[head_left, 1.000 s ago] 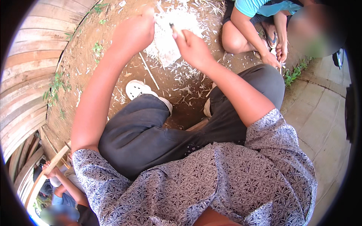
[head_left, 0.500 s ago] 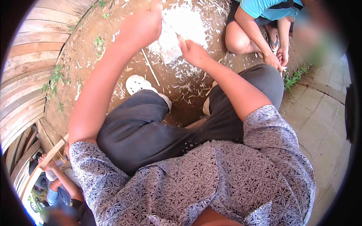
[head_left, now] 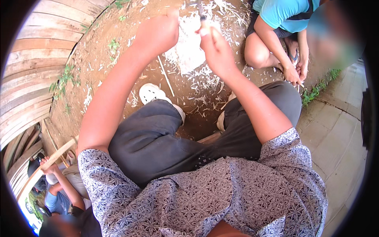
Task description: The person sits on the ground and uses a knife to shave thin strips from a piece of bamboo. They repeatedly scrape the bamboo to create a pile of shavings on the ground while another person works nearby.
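Note:
My right hand is closed round the pale handle of a knife. Its dark blade points away from me and runs toward the top edge of the picture. My left hand is raised to the left of it, apart from the knife. Its fingers are curled at the top of the view, and whatever they hold is lost in the glare. Below both hands lies a bright white sheet or slab, washed out by light, with pale shavings scattered around it.
A thin pale stick lies on the dirt near my white shoe. Another person in a turquoise shirt sits at the right. A person at lower left holds a long wooden strip. Stacked planks line the left side.
My right hand has turned the knife, so its blade now points away from me instead of toward my left hand. The whole view has shifted slightly.

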`<state>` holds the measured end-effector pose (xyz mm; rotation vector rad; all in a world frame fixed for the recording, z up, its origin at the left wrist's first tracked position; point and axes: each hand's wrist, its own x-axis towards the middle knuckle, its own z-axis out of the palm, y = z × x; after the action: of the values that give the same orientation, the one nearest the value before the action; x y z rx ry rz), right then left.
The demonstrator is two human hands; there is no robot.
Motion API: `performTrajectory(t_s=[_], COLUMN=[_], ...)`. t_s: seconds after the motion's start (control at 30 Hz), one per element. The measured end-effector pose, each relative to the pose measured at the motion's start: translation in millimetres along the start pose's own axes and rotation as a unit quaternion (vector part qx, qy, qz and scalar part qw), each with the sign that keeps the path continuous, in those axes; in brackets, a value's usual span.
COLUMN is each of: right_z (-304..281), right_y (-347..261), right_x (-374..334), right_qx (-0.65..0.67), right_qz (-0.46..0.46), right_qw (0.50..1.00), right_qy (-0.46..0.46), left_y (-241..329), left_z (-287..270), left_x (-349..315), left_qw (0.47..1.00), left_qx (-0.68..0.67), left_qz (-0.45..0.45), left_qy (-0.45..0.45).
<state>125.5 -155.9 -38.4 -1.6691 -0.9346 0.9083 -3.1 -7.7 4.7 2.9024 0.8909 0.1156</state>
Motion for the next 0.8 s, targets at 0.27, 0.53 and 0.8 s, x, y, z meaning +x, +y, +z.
performTrajectory(t_s=[0.27,0.53,0.8], right_z=[13,17,13], right_y=[32,114,71], right_x=[-10,-13,-2], right_qx=[-0.141,-0.224,-0.209], right_qz=[0.115,0.115,0.072], right_qw=[0.979,0.965,0.974], right_qy=[-0.093,-0.070,-0.054], left_y=[0,6,12], left_z=[-1,-1,-10], left_x=[2,6,6], left_qw=[0.999,1.000,0.999], left_qx=[0.008,0.008,0.013], left_qz=[-0.013,0.003,-0.017], left_qy=[-0.029,-0.007,-0.031])
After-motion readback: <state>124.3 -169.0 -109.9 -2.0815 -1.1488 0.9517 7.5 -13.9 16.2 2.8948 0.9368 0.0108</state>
